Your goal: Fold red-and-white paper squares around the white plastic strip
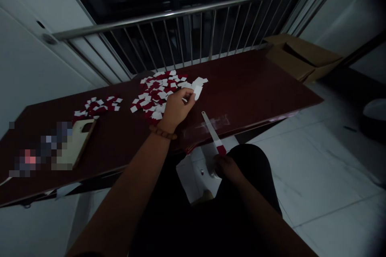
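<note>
My left hand (pixel 178 106), with a beaded bracelet at the wrist, reaches over the table. Its thumb and fingers pinch a white piece (pixel 197 92) at the right edge of a heap of small white and dark red pieces (pixel 157 92). Low in front of my lap, my right hand (pixel 229 169) is closed at the near end of a long pale ruler-like strip (pixel 212 128). The strip has a hole at its far end, and a red patch (pixel 221 149) shows near my fingers. Under my right hand is a white surface (pixel 196 172); how it is supported is hidden.
The dark red-brown table (pixel 247 84) runs along a metal railing (pixel 193 12). On its left are a smaller cluster of pieces (pixel 98 106) and a pale phone (pixel 76 140), beside a blurred-out patch. A cardboard box (pixel 301 56) stands at the right end.
</note>
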The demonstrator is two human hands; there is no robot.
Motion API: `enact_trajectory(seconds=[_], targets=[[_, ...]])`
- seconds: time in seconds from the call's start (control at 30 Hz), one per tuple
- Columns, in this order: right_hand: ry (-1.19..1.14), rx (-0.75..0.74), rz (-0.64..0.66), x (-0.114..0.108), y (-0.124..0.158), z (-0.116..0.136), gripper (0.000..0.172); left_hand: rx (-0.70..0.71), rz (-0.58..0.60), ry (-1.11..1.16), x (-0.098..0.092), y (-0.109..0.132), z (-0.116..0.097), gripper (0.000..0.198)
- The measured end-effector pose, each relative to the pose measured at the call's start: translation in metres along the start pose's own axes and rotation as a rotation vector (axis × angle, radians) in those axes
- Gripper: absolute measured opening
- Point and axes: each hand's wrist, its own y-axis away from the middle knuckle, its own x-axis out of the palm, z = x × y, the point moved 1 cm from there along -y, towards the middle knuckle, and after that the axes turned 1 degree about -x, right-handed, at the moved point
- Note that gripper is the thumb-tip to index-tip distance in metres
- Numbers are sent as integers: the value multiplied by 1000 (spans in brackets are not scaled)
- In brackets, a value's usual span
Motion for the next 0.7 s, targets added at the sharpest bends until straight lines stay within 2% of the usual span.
enact_trajectory(seconds=[0.07, 0.2, 0.27, 0.37, 0.53, 0.63, 0.7], targets=[[-22, 9, -2, 1, 1, 2, 29, -37, 16, 110, 1, 8, -11, 7], [-70, 20, 0, 0, 5, 11, 27, -115, 153, 271, -1, 34, -46, 44], [-107, 11, -7, -3, 11, 21, 27, -147, 229, 292, -4, 46, -63, 54], [-178, -23, -30, -7, 29, 49, 28, -196, 272, 303, -6, 58, -77, 42], [-403, -108, 22, -5, 65, 121, 38, -281, 247, 212, 4, 60, -75, 16], [-322, -130, 10, -2, 74, 154, 38, -246, 274, 164, 11, 60, -70, 5], [-237, -141, 29, 0, 74, 165, 37, -234, 307, 156, 14, 61, -68, 3]])
